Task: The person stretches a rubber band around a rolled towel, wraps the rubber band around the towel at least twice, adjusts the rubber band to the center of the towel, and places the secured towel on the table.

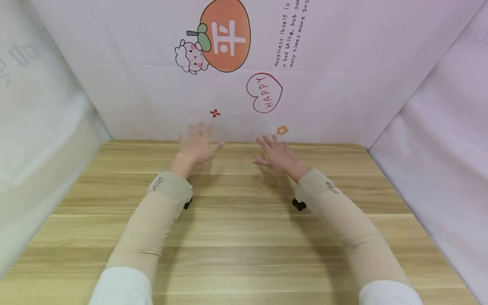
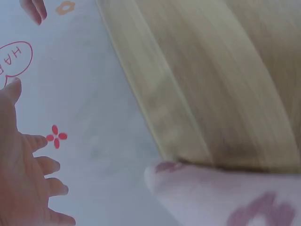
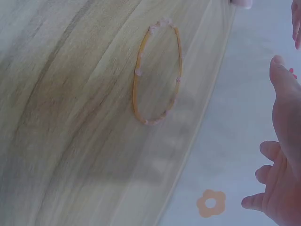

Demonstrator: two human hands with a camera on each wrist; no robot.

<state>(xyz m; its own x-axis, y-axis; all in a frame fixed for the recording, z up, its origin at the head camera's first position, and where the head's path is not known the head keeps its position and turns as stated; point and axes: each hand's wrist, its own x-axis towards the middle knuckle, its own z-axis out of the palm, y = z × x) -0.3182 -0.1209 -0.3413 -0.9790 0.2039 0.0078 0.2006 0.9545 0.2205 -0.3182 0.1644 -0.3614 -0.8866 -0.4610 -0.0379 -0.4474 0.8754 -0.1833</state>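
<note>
My left hand (image 1: 196, 146), slightly blurred, is spread out near the table's back edge with nothing in it. To its right, my right hand (image 1: 281, 156) also has its fingers apart and holds nothing. Shadows fall on the wooden table (image 1: 236, 220) beneath both. The right wrist view has a thin orange oval loop (image 3: 135, 94) with small pinkish bits, seen against the table; its kind is unclear. Fingers of the left hand (image 2: 23, 174) point toward the printed wall in the left wrist view. Whether either hand touches the wall cannot be told.
A white back wall sheet (image 1: 335, 97) carries an orange fruit drawing, a heart and small flowers. White cloth hangs at the left side (image 1: 45, 127) and right side (image 1: 442, 161). A pale pink surface (image 2: 202, 193) with mauve flower shapes fills the left wrist view's lower right.
</note>
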